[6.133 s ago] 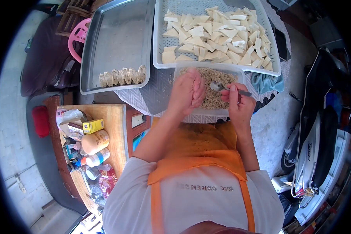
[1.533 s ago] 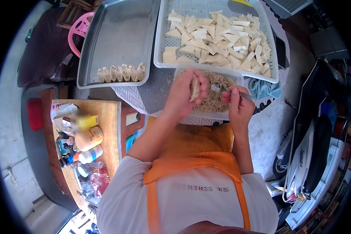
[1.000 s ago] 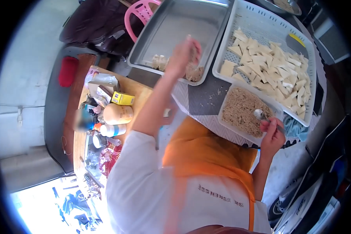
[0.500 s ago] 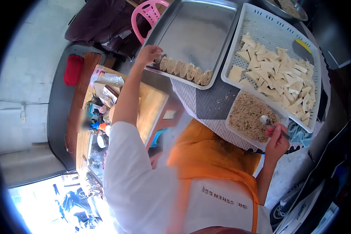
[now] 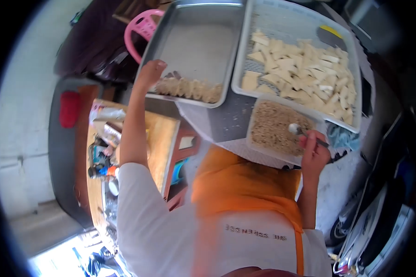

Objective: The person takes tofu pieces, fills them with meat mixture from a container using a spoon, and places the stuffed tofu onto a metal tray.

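My left hand [image 5: 151, 74] is over the left edge of the metal tray [image 5: 199, 39], just above the left end of a row of filled pieces [image 5: 189, 88]. Its fingers are blurred, and whether anything is between them cannot be made out. My right hand [image 5: 315, 150] grips the handle of a metal spoon [image 5: 295, 129]. The spoon's bowl rests over the minced filling [image 5: 273, 127] in a pale plastic container [image 5: 260, 150]. Behind it, a white perforated basket [image 5: 241, 69] holds many pale cut triangles [image 5: 305, 76].
A scraper with a yellow edge [image 5: 331, 32] lies in the basket's back right. A blue-green cloth [image 5: 343, 137] is beside the container. Bottles and boxes stand on a wooden table [image 5: 164, 134] at the left. A pink chair [image 5: 143, 28] is behind the metal tray.
My left hand carried a filled piece from above the container to the left end of the tray's row, then rose slightly. The view turned left and partly back. My right hand kept the spoon.
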The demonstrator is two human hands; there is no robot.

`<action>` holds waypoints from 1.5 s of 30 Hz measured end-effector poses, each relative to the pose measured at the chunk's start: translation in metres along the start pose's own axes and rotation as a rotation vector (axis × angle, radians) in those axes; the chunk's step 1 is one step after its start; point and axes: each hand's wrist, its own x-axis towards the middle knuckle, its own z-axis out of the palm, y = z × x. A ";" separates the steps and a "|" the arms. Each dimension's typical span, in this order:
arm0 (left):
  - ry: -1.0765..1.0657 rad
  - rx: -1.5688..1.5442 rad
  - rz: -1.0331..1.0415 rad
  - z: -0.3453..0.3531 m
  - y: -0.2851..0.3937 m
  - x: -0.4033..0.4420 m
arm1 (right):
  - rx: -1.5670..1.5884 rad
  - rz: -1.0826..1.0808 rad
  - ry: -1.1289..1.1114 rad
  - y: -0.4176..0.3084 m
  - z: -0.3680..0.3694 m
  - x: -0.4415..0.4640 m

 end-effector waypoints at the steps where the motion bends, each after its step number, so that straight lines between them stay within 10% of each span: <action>1: 0.050 -0.013 0.121 0.004 0.023 0.010 | 0.005 0.001 0.006 -0.001 0.000 0.001; 13: 0.243 0.237 0.889 0.133 0.244 0.087 | -0.072 -0.061 0.021 0.000 0.002 0.001; 20: 0.258 -0.007 0.768 0.121 0.233 0.065 | -0.264 -0.200 0.000 -0.018 -0.011 0.005; 26: -0.222 -0.981 0.209 0.077 0.253 -0.024 | -0.848 -0.291 -0.043 -0.012 -0.004 0.028; 29: -0.391 -1.343 0.126 0.082 0.260 -0.068 | -0.441 -0.216 -0.124 -0.011 0.015 0.027; 39: -0.527 -1.458 0.065 0.102 0.271 -0.132 | -0.325 -0.024 -0.224 -0.027 0.007 0.013; 45: -0.482 -1.278 0.093 0.106 0.277 -0.138 | -0.131 -0.357 0.027 -0.055 0.001 0.000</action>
